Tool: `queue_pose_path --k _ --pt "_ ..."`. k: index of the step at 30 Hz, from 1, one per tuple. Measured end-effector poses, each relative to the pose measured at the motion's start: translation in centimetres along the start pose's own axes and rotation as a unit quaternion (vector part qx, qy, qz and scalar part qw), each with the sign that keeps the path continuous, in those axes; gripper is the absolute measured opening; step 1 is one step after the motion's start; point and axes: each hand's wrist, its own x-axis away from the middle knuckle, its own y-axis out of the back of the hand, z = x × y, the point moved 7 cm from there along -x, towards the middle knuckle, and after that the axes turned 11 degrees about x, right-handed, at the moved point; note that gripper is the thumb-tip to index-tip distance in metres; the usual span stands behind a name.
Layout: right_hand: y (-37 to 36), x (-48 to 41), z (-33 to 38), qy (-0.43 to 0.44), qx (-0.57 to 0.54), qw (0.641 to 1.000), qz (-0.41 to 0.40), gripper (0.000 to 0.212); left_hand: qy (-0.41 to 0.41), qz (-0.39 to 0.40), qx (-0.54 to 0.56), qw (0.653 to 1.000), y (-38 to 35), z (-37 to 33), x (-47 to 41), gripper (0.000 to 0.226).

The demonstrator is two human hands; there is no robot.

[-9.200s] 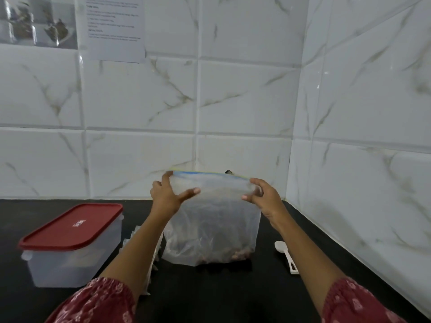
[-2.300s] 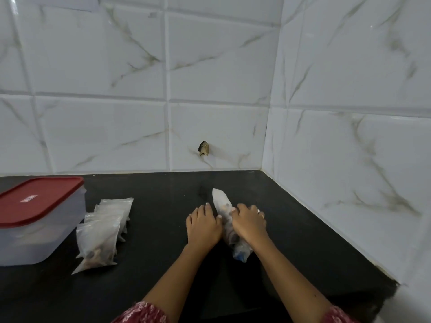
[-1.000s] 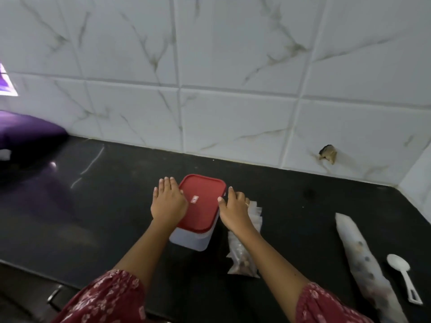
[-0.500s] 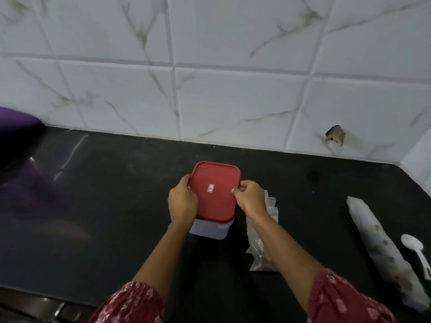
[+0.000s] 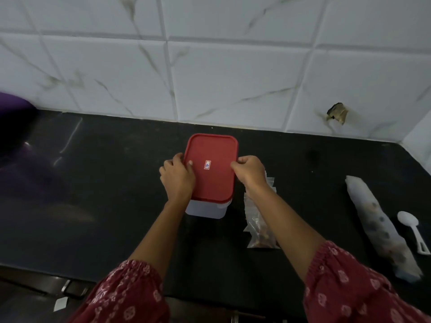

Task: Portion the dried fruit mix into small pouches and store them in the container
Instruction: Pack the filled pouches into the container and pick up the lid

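- Dim, soft indoor light; white tiles (image 5: 233,78) look bluish-grey.
- Faint glare streaks on the black counter (image 5: 112,178) at left.
- Wide-angle bending at edges; slight overall softness.

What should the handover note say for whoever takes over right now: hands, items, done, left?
Left hand: grips the left edge of the red lid.
Right hand: grips the lid's right edge.
The lid sits on the clear container; whether it is unsealed cannot be told.
The filled pouches lie on the counter right of the container, partly under the right forearm.
The rolled bulk bag and white spoon lie at far right.
Done: pouches portioned, bulk bag rolled up.
Left: take the lid off, load the pouches, close the container.
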Motion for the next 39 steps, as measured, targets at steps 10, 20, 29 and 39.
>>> queue_pose_path --k 10,20,29,39 --pt "0.1 1.6 0.8 0.075 0.009 0.997 -0.006 0.024 -0.032 -0.031 0.055 0.997 1.4 -0.5 0.7 0.032" --pt "0.6 3.3 2.2 0.173 0.049 0.982 0.061 0.036 -0.093 -0.094 0.066 0.989 2.3 -0.9 1.5 0.036" --pt "1.7 5.9 2.6 0.232 0.02 0.97 0.073 0.029 -0.117 -0.121 0.221 0.961 4.1 -0.8 4.0 0.031" --pt "-0.1 10.1 -3.0 0.325 0.015 0.939 0.11 0.016 -0.165 -0.019 0.298 0.94 5.9 5.2 10.1 0.03"
